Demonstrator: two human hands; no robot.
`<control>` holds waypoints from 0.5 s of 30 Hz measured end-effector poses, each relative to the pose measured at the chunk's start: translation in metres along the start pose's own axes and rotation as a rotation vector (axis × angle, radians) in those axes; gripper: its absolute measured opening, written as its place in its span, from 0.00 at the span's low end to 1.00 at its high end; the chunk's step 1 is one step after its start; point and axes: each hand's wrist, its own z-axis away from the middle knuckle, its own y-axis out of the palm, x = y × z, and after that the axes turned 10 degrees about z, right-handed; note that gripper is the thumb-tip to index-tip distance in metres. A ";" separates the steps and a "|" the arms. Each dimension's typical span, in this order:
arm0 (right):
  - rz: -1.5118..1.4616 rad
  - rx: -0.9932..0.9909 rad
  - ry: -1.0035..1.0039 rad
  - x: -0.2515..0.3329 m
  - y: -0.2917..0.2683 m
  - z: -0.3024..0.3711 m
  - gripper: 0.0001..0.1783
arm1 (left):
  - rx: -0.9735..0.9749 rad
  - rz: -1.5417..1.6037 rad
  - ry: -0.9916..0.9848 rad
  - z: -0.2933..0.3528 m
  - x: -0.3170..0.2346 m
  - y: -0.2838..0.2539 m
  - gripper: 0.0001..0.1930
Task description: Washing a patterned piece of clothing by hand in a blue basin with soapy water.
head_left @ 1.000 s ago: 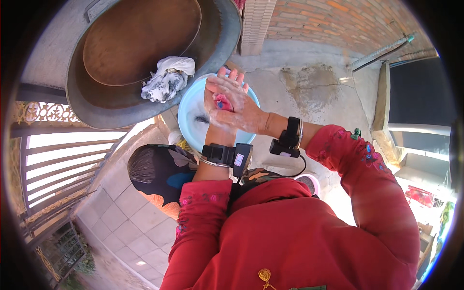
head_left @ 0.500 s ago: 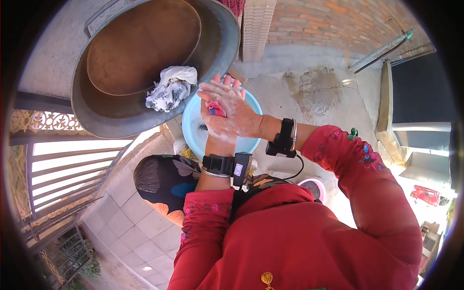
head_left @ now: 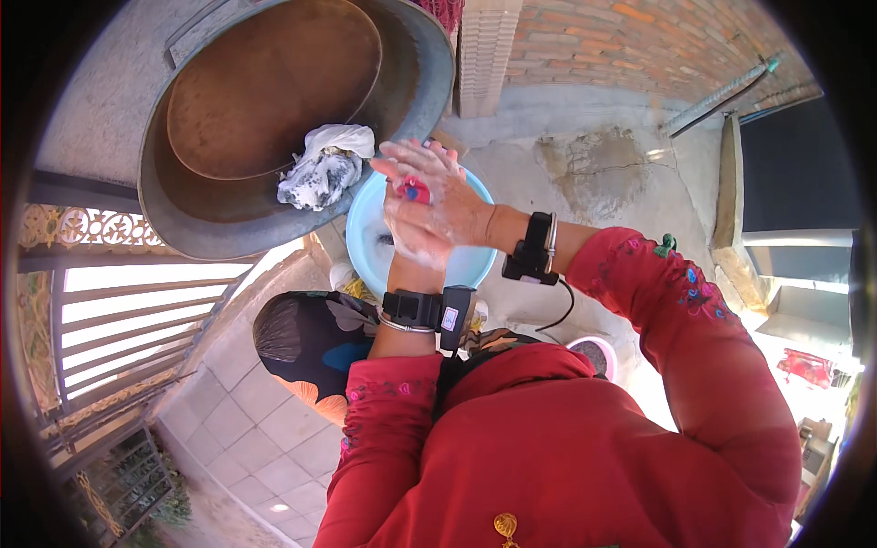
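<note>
Above a light blue basin (head_left: 365, 247), my two soapy hands press against each other. A small red-and-blue piece of wet fabric (head_left: 416, 190) pokes out between them; most of it is hidden, and I cannot make out what garment it is. My right hand (head_left: 457, 205) reaches in from the right and lies across the left one, its fingers pointing to the upper left. Underneath, my left hand (head_left: 416, 233) is partly covered and coated in white suds. Foamy water and a dark item (head_left: 385, 238) show in the basin below.
A large oval metal tub (head_left: 429, 82) stands at the upper left, with a soapy white-and-black cloth (head_left: 324, 169) in it near the basin. A barred railing (head_left: 137, 310) runs along the left. Behind my right arm is a pink-rimmed bucket (head_left: 605, 352). Brick wall (head_left: 630, 46) rises beyond.
My hands have shifted slightly as they rub together, the right hand sliding a little over the left. The red-and-blue fabric has turned a little between them. Everything else stays in place.
</note>
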 end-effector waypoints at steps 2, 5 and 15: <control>-0.602 0.703 -0.600 -0.012 -0.029 -0.042 0.19 | -0.079 -0.152 0.048 0.014 -0.027 0.011 0.26; -0.328 0.558 -0.791 -0.033 -0.029 -0.067 0.22 | -0.126 -0.146 0.008 0.003 -0.008 0.035 0.23; -0.592 0.762 -0.740 -0.004 -0.069 -0.039 0.26 | 0.195 0.391 -0.033 0.010 -0.028 -0.028 0.32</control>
